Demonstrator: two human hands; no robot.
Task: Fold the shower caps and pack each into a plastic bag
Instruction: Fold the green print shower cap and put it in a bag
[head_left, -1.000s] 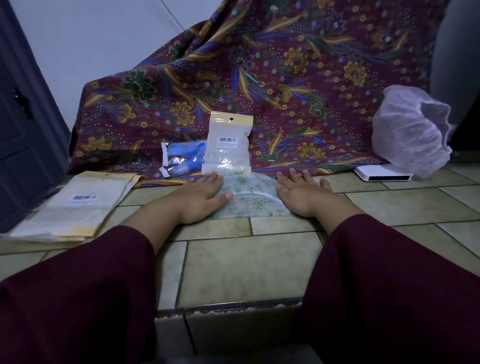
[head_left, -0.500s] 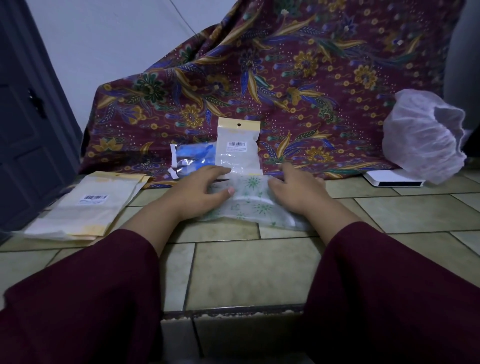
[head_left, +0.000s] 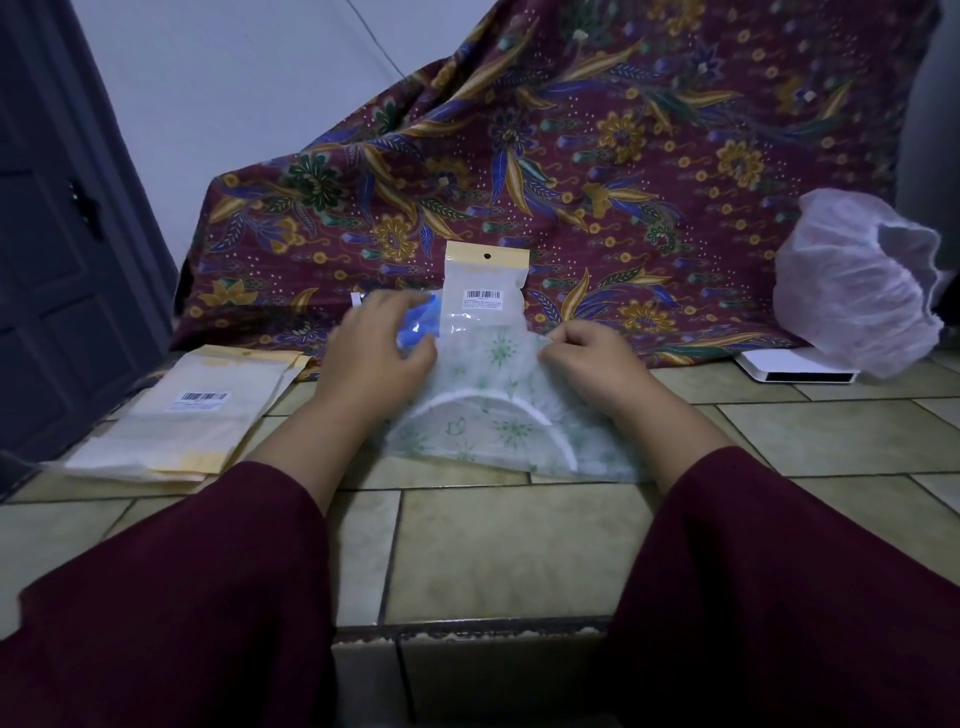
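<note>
Head view, the only one: green-print cap (head_left: 498, 431) lies flattened on the tiled surface (head_left: 509, 545), between both hands, near edge toward the person, white elastic band showing as an arc across it. Far edge is lifted off the tiles. Right hand (head_left: 592, 364) pinches that edge, fingers (head_left: 558, 340) curled together on the plastic; looks like the grip for pulling the far half over toward the person to make the next fold. Left hand (head_left: 376, 353) is at the cap's left far corner, fingers bent over it, but it's blurred, so I cannot tell if they are clamped on the film or just resting on it. Likely holding that side so both corners come over evenly. Judgement: mid-fold, not yet bagged. Thin film will be slippery and springy from the elastic, so it probably needs pressing flat after each fold. Bag (head_left: 485, 291) with yellow header and barcode stands propped against the batik cloth (head_left: 597, 156) just behind the cap, handy for the next step; whether it holds anything I cannot tell. Blue pack (head_left: 415, 325) beside it, mostly hidden by the left hand. Stack of flat bags (head_left: 192, 410) lies at left, within reach. Pink cap (head_left: 852, 280) sits unfolded at right, on a white box (head_left: 795, 366), well apart, likely next in the queue.
</note>
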